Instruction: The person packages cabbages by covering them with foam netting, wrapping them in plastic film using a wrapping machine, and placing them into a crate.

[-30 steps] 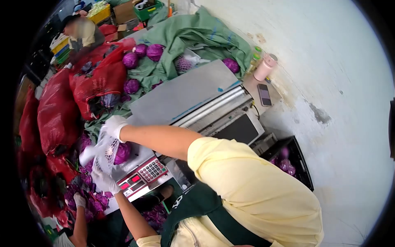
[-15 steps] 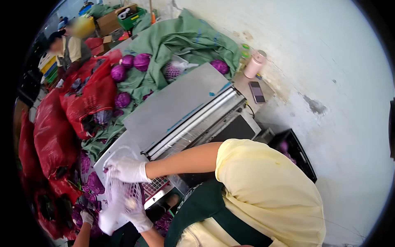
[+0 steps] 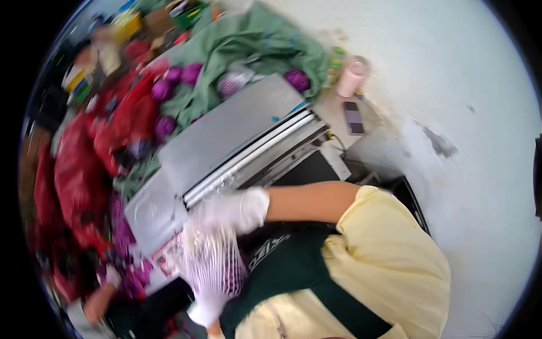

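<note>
A red cabbage in a white foam net is between my two gloved hands, close to my dark green apron. My right hand, in a white glove and blurred by motion, closes over its upper end, where a pale part shows through the net. Below it my left hand, also gloved in white, grips the lower end of the net. Most left fingers are hidden. Behind my hands stands a wrapping machine with a flat metal top, a roller bar and clear film.
Red mesh sacks stand at the left; loose red cabbages lie on green sacking. Another person's gloved hand works over purple leaves at lower left. A pink bottle and a phone lie near the wall.
Both hands have moved right, nearer my body, with the netted cabbage. The net, which trailed loosely at lower left, now fits around the cabbage. My view has shifted slightly.
</note>
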### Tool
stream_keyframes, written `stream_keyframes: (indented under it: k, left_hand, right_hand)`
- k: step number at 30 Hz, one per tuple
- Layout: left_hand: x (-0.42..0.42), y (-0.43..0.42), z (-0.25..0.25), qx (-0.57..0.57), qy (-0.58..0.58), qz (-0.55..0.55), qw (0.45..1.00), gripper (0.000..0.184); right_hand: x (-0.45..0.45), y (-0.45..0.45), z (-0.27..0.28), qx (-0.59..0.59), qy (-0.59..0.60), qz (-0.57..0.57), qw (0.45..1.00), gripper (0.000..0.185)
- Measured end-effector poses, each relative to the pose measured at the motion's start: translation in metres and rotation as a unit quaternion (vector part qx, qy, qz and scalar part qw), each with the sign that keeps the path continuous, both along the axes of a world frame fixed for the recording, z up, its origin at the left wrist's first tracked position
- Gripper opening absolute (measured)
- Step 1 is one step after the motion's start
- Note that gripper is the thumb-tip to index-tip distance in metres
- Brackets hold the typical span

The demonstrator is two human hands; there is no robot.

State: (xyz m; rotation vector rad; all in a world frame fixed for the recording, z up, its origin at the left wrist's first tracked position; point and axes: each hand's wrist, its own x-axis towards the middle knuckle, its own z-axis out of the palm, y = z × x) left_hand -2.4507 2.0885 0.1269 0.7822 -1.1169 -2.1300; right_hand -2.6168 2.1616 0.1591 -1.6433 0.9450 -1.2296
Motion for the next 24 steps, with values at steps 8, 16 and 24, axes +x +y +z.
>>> stream_keyframes:
  k: [8, 16, 24]
  left_hand:
    - [-0.013, 0.086, 0.037, 0.1, 0.053, 0.033, 0.993, 0.062]
    - [-0.109, 0.099, 0.017, 0.157, 0.307, -0.042, 0.938, 0.056]
    - [-0.149, 0.043, 0.088, -0.079, 0.1, 0.022, 0.992, 0.052]
  right_hand:
    - [-0.056, 0.131, 0.002, 0.432, -0.22, -0.263, 0.834, 0.027]
    - [-0.081, 0.183, -0.02, 0.175, -0.327, -0.164, 0.914, 0.086]
    - [-0.185, 0.11, 0.04, -0.005, -0.457, -0.101, 0.884, 0.06]
